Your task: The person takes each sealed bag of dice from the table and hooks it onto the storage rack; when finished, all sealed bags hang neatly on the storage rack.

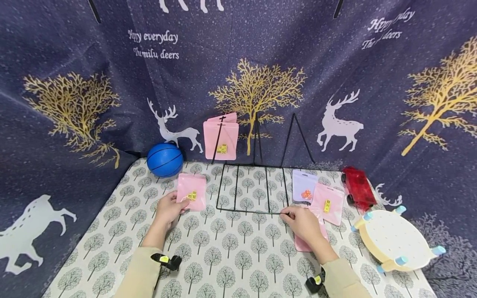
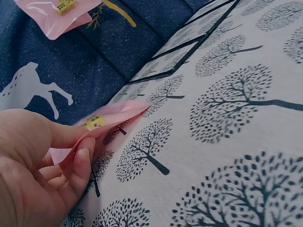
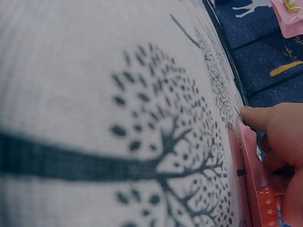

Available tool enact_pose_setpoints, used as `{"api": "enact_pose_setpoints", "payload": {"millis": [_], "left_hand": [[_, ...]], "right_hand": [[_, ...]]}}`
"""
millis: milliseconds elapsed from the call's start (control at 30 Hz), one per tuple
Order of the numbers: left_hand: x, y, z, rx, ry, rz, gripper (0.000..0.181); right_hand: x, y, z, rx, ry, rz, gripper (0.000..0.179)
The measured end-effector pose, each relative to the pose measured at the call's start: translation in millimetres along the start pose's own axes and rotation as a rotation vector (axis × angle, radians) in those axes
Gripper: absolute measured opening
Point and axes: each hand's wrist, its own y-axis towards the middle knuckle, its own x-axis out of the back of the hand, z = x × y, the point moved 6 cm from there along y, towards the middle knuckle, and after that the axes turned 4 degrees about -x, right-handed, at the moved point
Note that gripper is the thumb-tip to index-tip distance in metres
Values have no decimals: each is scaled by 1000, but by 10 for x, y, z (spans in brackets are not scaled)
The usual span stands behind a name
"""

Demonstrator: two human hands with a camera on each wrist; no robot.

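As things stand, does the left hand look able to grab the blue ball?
Probably not without letting go first: the left hand pinches a pink pouch. Otherwise the way to the blue ball looks free, with only patterned cloth between them.

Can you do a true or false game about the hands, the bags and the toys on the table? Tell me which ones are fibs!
1. The left hand holds a pink bag with yellow dice. True.
2. The right hand is touching the ball. False: it touches the front corner of the black wire rack.
3. A hanging pink bag is on the left part of the rack. True.
4. The ball is yellow. False: the ball is blue with black lines.
5. The purple bag lies on the table. True.
6. The red toy car is left of the rack. False: the red toy car is on its right.
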Motion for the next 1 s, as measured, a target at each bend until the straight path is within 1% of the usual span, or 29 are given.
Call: {"api": "enact_pose_setpoints", "payload": {"millis": [67,167,267,400,467,600,800,1000], "left_hand": [[-8,-24,-15,-12,-32,-1,43],[-9,-67,-43,-38,-57,5,42],[8,-106,-55,-59,-41,12,44],[27,-158,-37,-63,-23,35,47],[28,-189,-29,-69,-32,39,47],[8,-260,-33,-111,-62,40,44],[-118,-401,-83,-158,-141,67,43],[-281,-526,-158,-180,-169,101,42]], "right_hand": [[-1,-1,-2,-2,0,1,13],[-1,-5,-3,-5,1,3,13],[-4,-4,-7,-5,2,4,13],[-8,-3,-13,-6,1,6,13],[-8,-3,-14,-5,0,7,12],[-6,-3,-14,-8,-2,10,12],[-1,-3,-5,-12,-6,17,12],[3,-8,4,-14,-3,17,11]]}}
